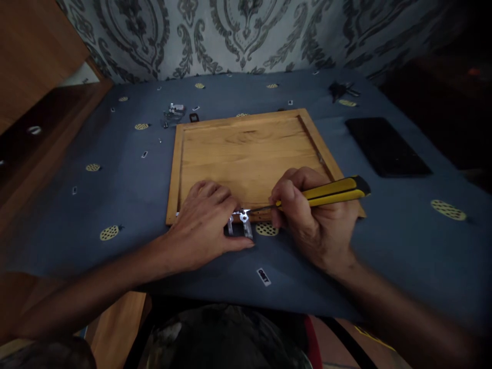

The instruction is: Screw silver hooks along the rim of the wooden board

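A framed wooden panel (246, 148) lies flat on the cloth-covered table. At its near edge sits a shiny metal bracket (245, 220) with two legs that stick out toward me. My left hand (203, 223) is closed around the bracket, fingers resting on the panel and thumb on the near side; part of the bracket is hidden under it. A yellow and black screwdriver (326, 192) is gripped in my right hand (313, 220). Its thin shaft points left, and the tip meets the bracket or stops very close to it.
Small metal parts (176, 110) lie beyond the panel's far left corner, near a small dark square piece (194, 118). A black phone-like slab (388, 147) rests at the right. Farther back is a dark object (342, 90). A patterned curtain (242, 36) hangs behind the table.
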Demonstrator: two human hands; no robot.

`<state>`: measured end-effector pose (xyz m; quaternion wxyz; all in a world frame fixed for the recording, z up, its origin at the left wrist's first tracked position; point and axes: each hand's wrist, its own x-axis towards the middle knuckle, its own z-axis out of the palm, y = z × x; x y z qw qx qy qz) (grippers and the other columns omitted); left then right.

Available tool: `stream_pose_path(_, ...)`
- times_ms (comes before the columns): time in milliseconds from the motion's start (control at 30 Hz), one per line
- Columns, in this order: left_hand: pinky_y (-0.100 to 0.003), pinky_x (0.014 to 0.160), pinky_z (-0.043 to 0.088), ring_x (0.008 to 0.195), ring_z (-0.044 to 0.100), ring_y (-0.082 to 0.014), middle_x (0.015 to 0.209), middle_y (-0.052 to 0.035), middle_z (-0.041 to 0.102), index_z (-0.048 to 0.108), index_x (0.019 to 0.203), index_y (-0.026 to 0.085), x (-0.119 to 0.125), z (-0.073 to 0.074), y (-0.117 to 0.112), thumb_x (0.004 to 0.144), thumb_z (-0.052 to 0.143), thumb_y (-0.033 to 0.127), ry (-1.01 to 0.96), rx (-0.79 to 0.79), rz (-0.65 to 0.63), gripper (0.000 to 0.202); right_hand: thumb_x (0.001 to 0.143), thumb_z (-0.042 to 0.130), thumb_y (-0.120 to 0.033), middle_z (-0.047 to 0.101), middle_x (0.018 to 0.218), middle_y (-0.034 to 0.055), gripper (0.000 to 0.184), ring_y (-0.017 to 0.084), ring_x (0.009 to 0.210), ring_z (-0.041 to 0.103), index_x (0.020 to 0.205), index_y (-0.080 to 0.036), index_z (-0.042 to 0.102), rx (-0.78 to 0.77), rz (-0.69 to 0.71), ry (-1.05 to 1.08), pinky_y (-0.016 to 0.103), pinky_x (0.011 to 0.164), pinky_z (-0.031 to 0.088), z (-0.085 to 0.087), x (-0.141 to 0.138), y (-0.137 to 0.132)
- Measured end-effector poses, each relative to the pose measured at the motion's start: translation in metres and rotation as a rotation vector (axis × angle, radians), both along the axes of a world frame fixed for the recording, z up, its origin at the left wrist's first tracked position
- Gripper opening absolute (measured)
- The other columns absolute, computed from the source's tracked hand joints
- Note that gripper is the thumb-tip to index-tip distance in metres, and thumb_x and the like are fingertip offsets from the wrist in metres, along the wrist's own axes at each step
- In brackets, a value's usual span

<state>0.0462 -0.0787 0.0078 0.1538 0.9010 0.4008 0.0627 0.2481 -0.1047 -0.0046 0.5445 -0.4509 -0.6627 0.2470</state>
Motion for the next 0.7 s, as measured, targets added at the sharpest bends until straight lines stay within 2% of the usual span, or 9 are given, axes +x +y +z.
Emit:
stream_pose_path(200, -0.056, 0.107, 0.052, 0.115, 0.066, -0.0363, 0.110, -0.0097, 0.076, 0.079, 0.107, 0.017, 0.0004, 0.0010, -0.0004, 0.083, 0.094, 0.065, 0.008, -0.014, 0.006, 0.057, 0.114, 0.061, -0.054, 0.054, 0.055, -0.0041, 0.049, 0.010, 0.042, 0.056, 0.073, -0.026, 0.055, 0.043, 0.005, -0.007, 0.030, 0.043, 0.040, -0.0002, 0.0003, 0.0015)
stream_pose_path(367, -0.054, 0.106, 0.052, 0.114, 0.066, -0.0352, 0.109, -0.0088, 0.075, 0.078, 0.106, 0.018, -0.0007, -0.0012, -0.0010, 0.083, 0.094, 0.064, -0.017, -0.005, 0.001, 0.055, 0.111, 0.062, -0.060, 0.053, 0.054, -0.0048, 0.053, 0.010, 0.039, 0.053, 0.071, -0.026, 0.054, 0.011, -0.004, 0.020, 0.029, 0.040, 0.037, 0.0034, -0.0023, 0.0001)
stream_pose_path(567, -0.052, 0.104, 0.051, 0.113, 0.065, -0.0341, 0.109, -0.0077, 0.076, 0.078, 0.106, 0.020, -0.0018, -0.0034, -0.0007, 0.085, 0.093, 0.065, -0.041, 0.009, -0.008, 0.053, 0.111, 0.064, -0.056, 0.053, 0.055, -0.0049, 0.050, 0.011, 0.042, 0.054, 0.072, -0.027, 0.055, 0.007, -0.013, 0.017, 0.030, 0.044, 0.039, 0.0029, -0.0019, -0.0001)
stream_pose_path(700, -0.053, 0.104, 0.051, 0.115, 0.065, -0.0354, 0.109, -0.0084, 0.076, 0.078, 0.104, 0.019, -0.0007, 0.0000, -0.0003, 0.086, 0.093, 0.063, -0.019, -0.011, 0.000, 0.049, 0.110, 0.063, -0.064, 0.053, 0.054, -0.0042, 0.055, 0.011, 0.041, 0.054, 0.070, -0.026, 0.055, 0.001, -0.022, 0.021, 0.031, 0.043, 0.037, 0.0028, -0.0023, 0.0006)
